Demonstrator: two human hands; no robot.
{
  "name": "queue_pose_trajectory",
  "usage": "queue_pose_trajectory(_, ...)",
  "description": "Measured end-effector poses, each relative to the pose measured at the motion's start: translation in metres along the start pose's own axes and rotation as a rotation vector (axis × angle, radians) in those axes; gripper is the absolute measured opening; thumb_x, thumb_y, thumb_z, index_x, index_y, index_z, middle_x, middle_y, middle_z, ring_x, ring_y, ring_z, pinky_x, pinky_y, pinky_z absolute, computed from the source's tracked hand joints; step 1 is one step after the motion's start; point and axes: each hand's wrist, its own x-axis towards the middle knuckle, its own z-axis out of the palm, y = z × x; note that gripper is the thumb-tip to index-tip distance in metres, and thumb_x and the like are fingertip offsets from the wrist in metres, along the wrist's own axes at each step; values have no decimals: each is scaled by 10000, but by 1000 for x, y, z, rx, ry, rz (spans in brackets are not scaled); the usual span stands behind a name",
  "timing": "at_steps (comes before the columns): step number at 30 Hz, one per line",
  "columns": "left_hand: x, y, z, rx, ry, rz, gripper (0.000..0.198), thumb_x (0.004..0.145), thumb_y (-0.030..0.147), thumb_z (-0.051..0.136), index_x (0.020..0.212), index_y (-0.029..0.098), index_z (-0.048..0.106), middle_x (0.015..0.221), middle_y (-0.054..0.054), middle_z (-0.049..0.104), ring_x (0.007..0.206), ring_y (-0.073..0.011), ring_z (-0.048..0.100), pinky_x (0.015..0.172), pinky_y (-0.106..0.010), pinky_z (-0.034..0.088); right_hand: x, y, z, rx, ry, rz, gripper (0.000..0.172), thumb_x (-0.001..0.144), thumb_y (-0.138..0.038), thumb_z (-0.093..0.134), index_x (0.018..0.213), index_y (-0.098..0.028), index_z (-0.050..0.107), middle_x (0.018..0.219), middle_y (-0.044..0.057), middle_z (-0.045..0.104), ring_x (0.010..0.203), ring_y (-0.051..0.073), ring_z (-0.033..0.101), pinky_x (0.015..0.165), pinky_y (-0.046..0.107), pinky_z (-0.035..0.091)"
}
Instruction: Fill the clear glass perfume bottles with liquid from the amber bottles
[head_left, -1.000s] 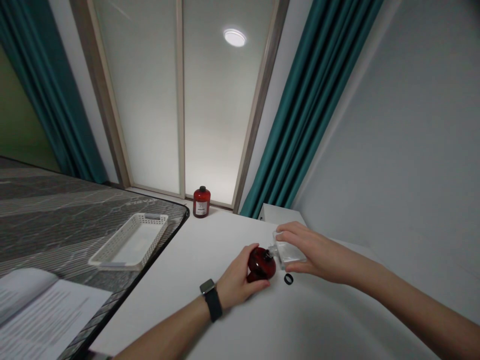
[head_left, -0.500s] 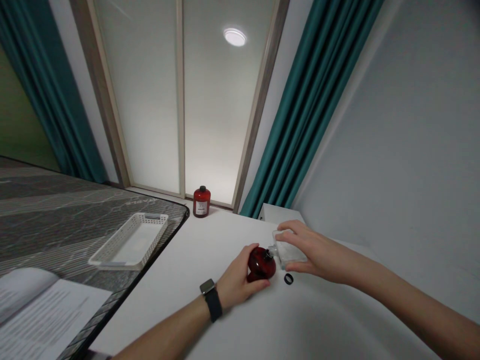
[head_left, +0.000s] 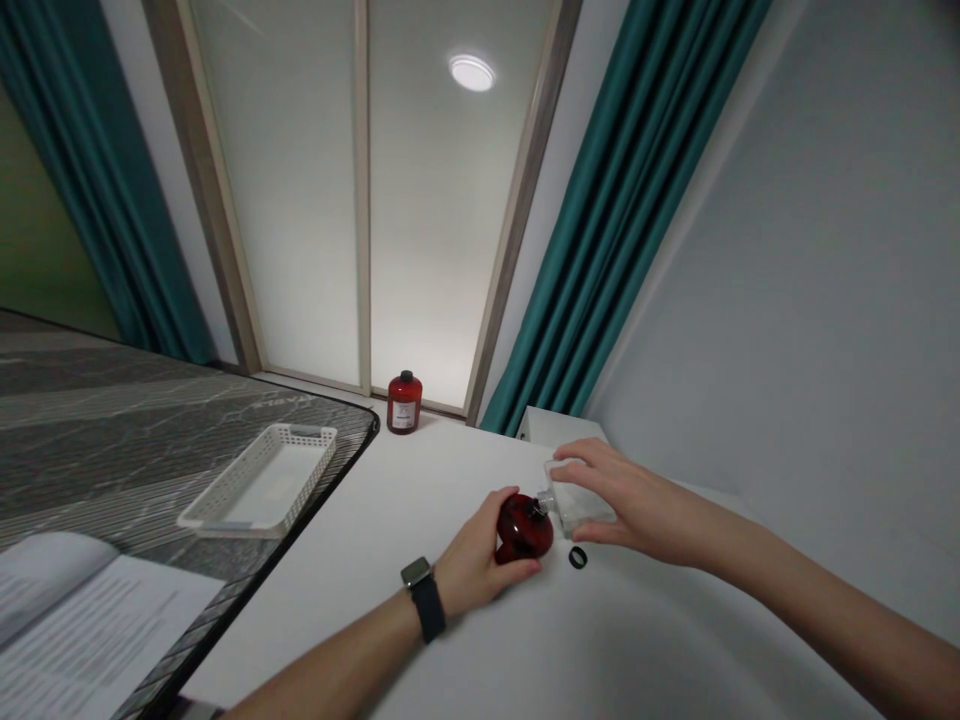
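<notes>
My left hand, with a dark watch on its wrist, is closed around a dark red bottle. My right hand grips a clear, flat-sided bottle that is tipped over sideways. The clear bottle's neck meets the dark mouth of the red bottle. Whether liquid is flowing between them is too small to tell. Just below the clear bottle, a small black ring-shaped cap lies on the white table.
Another red bottle with a white label and black cap stands at the table's far edge. To the left, a white plastic basket and an open book rest on a dark patterned surface. A white box sits by the teal curtain.
</notes>
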Motion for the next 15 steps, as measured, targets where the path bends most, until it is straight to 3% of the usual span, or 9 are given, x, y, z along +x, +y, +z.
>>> queue_pose_trajectory(15,0,2,-1,10,2,-10,811,746,272,785,1429,182,356,1424,-147,513,1282,-319,516,1134,-502,367,0,2,1,-5,25,-22,489,833,-383,743,1282,-274,585,1334,137,549,1306,324,477,1056,527,435)
